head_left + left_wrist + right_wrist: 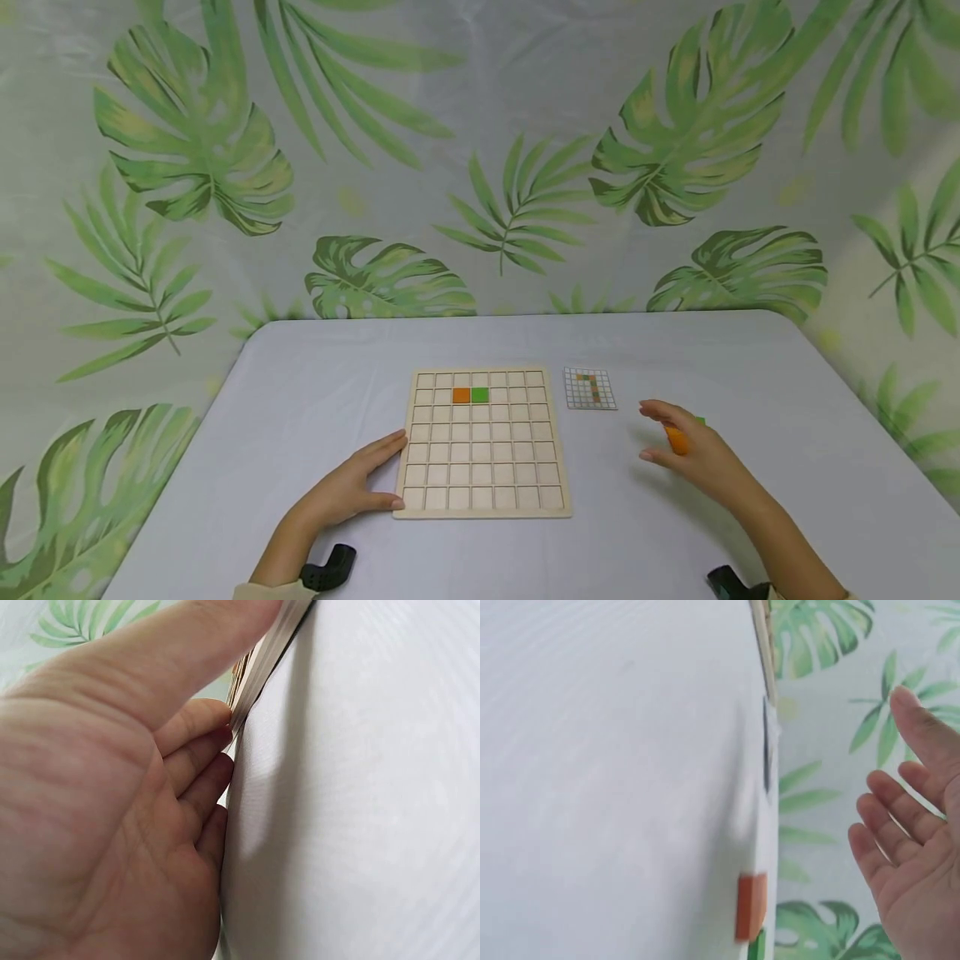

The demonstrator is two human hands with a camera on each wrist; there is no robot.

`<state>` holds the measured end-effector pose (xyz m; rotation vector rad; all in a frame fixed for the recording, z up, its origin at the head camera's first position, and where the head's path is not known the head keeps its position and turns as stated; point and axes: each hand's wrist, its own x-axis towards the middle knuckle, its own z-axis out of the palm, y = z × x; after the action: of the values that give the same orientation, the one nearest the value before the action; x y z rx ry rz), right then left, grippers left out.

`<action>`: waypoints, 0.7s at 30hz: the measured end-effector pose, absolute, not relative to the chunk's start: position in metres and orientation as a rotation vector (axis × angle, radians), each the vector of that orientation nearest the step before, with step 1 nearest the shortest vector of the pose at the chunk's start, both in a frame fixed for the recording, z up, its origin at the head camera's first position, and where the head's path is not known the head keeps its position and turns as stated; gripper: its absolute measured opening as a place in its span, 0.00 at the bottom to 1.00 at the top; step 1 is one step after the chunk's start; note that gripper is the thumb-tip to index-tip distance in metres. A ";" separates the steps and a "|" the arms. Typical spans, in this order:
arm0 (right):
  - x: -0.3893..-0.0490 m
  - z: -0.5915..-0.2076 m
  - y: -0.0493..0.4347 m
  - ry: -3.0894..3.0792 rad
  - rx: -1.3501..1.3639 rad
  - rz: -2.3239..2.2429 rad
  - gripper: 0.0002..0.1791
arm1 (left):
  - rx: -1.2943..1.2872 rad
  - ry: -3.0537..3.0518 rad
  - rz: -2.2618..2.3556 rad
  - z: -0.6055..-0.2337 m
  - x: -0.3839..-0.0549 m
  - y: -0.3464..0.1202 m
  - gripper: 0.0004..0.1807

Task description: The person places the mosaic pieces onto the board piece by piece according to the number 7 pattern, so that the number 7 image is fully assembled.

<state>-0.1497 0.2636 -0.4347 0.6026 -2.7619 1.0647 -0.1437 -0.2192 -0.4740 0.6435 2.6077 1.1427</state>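
The left hand (348,490) rests straight-fingered against the grid board (482,454) holding an orange tile (461,395) and a green tile (479,395). The right hand (705,458), grip spread and apparently empty, hovers by an orange block (751,906) on the table (622,772); picking seems in hand, next calling for a pinch.

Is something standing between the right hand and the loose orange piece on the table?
Nothing visible does: the right wrist view shows a gap between the right hand and the orange piece. A green piece lies next to it.
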 end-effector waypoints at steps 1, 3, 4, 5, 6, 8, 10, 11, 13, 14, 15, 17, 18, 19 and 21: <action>-0.146 -0.436 0.268 -2.763 0.591 1.048 0.36 | 0.643 2.608 1.143 -0.474 -0.144 -0.219 0.50; -0.139 -0.439 0.276 -2.764 0.565 1.028 0.35 | 0.640 2.608 1.143 -0.473 -0.144 -0.219 0.50; -0.136 -0.440 0.280 -2.767 0.550 1.035 0.35 | 0.639 2.608 1.143 -0.473 -0.143 -0.219 0.50; -0.133 -0.441 0.283 -2.765 0.539 1.040 0.34 | 0.638 2.608 1.142 -0.473 -0.143 -0.219 0.50; -0.131 -0.442 0.286 -2.771 0.523 1.046 0.34 | 0.636 2.608 1.141 -0.472 -0.143 -0.219 0.50; -0.127 -0.445 0.291 -2.791 0.487 1.050 0.33 | 0.633 2.610 1.140 -0.472 -0.143 -0.219 0.50; -0.124 -0.447 0.297 -2.824 0.441 1.052 0.33 | 0.632 2.611 1.141 -0.472 -0.143 -0.219 0.50; -0.123 -0.449 0.299 -2.840 0.424 1.048 0.33 | 0.633 2.611 1.140 -0.472 -0.143 -0.219 0.50; -0.122 -0.452 0.304 -2.880 0.384 1.024 0.33 | 0.635 2.611 1.140 -0.472 -0.143 -0.219 0.50; -0.122 -0.454 0.307 -2.896 0.367 1.015 0.33 | 0.637 2.611 1.140 -0.472 -0.143 -0.219 0.50; -0.122 -0.455 0.309 -2.917 0.351 0.996 0.32 | 0.639 2.611 1.138 -0.472 -0.143 -0.219 0.51; -0.122 -0.459 0.312 -2.944 0.330 0.971 0.32 | 0.643 2.609 1.141 -0.472 -0.144 -0.219 0.51; -0.122 -0.460 0.313 -2.951 0.323 0.963 0.31 | 0.644 2.607 1.143 -0.472 -0.144 -0.219 0.51; -0.122 -0.461 0.314 -2.957 0.317 0.950 0.30 | 0.644 2.605 1.146 -0.472 -0.144 -0.219 0.51; -0.122 -0.463 0.316 -2.951 0.321 0.933 0.29 | 0.641 2.604 1.147 -0.472 -0.144 -0.219 0.51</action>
<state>-0.1216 0.3157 -0.4630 0.3207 -2.9505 0.9327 -0.1436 -0.2191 -0.4719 0.6411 2.6040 1.1471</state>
